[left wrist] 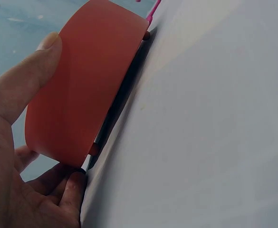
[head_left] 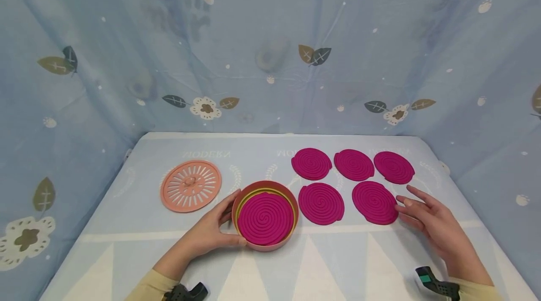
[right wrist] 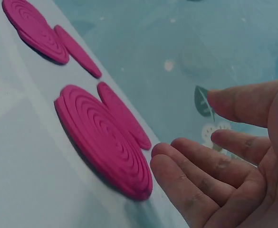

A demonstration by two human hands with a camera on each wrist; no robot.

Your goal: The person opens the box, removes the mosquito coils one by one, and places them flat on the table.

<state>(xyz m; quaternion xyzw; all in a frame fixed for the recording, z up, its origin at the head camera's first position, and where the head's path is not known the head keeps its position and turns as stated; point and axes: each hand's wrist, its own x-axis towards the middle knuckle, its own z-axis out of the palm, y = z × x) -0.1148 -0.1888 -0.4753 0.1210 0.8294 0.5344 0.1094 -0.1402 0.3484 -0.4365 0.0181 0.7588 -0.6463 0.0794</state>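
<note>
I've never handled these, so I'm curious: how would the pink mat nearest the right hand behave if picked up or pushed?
The pink mat looks thin, so it is probably light. Its coiled ridges suggest it might flex. Lying flat, it would likely slide rather than roll.

The discs [head_left: 321, 203] are magenta with spiral ridges; the bowl [left wrist: 89, 76] is coral red with a yellow ring [head_left: 264, 190] inside; the lid [head_left: 191, 188] is salmon with radiating slots; the worktop [head_left: 276, 270] is pale blue with white triangles; the curtain [head_left: 253, 19] is blue with brown and grey leaves.
</note>
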